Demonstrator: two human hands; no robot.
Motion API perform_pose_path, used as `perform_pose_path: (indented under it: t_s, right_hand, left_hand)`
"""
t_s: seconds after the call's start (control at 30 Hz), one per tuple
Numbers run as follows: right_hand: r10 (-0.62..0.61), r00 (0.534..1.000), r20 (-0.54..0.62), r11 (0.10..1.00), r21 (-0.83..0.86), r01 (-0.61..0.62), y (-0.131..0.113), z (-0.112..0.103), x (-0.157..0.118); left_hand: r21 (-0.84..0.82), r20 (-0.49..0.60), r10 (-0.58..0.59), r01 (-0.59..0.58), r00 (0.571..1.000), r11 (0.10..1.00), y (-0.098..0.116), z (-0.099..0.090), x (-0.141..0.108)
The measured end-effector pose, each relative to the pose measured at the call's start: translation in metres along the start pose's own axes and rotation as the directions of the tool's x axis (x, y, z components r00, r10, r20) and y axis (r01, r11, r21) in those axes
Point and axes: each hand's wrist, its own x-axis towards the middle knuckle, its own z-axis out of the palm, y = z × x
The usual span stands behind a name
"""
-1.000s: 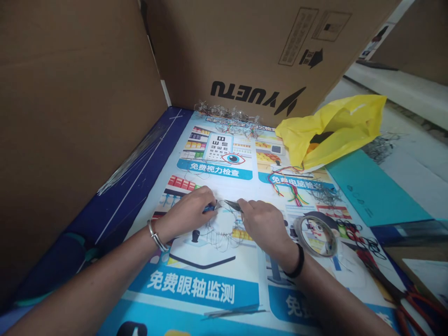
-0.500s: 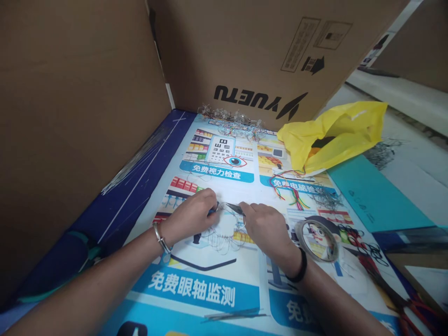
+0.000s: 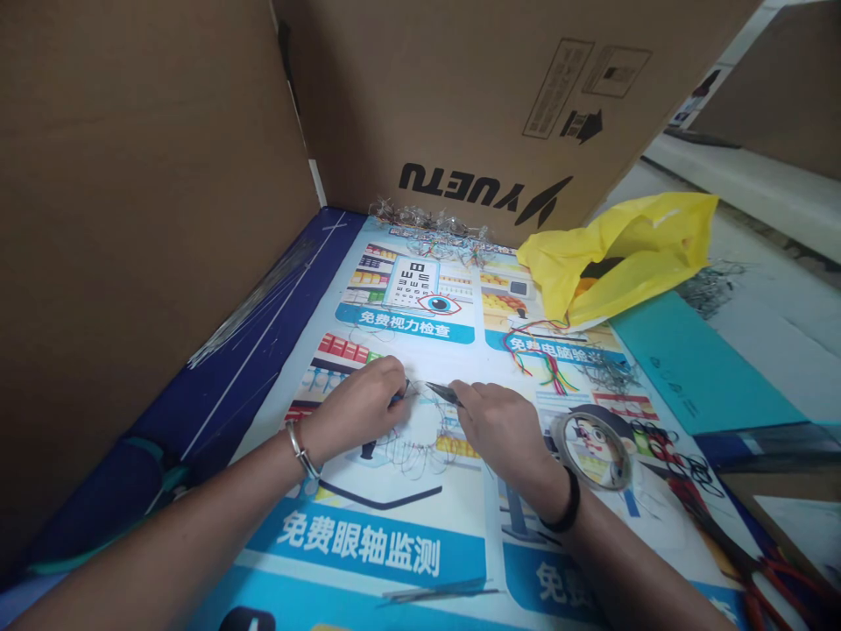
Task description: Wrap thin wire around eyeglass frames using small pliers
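My left hand [image 3: 371, 394] is closed, fingertips pinched on thin wire, with a small dark-blue bit showing at the fingers. From there a loose ring of thin wire [image 3: 420, 456] with small loops hangs over the printed sheet. My right hand [image 3: 496, 421] is wrapped round pliers [image 3: 443, 393]; only their dark pointed jaws show, aimed at the wire by my left fingertips. Whether the jaws touch the wire I cannot tell. The handles are hidden in the palm.
Cardboard walls [image 3: 486, 88] stand left and behind. A yellow bag [image 3: 644, 254], coloured cords [image 3: 555, 372], a tape roll [image 3: 595, 449] and red-handled scissors [image 3: 755, 570] lie to the right. Straight wires [image 3: 440, 593] are in front; a wire tangle [image 3: 434, 223] is at the back.
The camera view has shifted very slightly. Both hands keep nearly the same pose, with the pliers still pointing toward the wire at my left fingertips.
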Motion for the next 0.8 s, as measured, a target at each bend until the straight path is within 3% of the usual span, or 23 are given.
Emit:
perform_pose_path:
  t_s: [0.27,0.47,0.8]
  right_hand:
    - [0.055,0.994,0.093,0.992,0.105,-0.065,0.004,0.0,0.003]
    - [0.059,0.994,0.092,0.991,0.118,-0.07,0.005,0.001,0.003]
    - [0.05,0.996,0.079,0.993,0.104,-0.058,0.004,0.001,0.003]
  left_hand:
    - [0.038,0.04,-0.006,0.004,0.999,0.999,0.002,-0.005,-0.001]
    - [-0.03,-0.002,-0.001,0.001,1.0,1.0,0.001,-0.006,0.005]
    - [-0.096,0.018,0.013,-0.011,1.0,0.995,-0.001,-0.001,0.012]
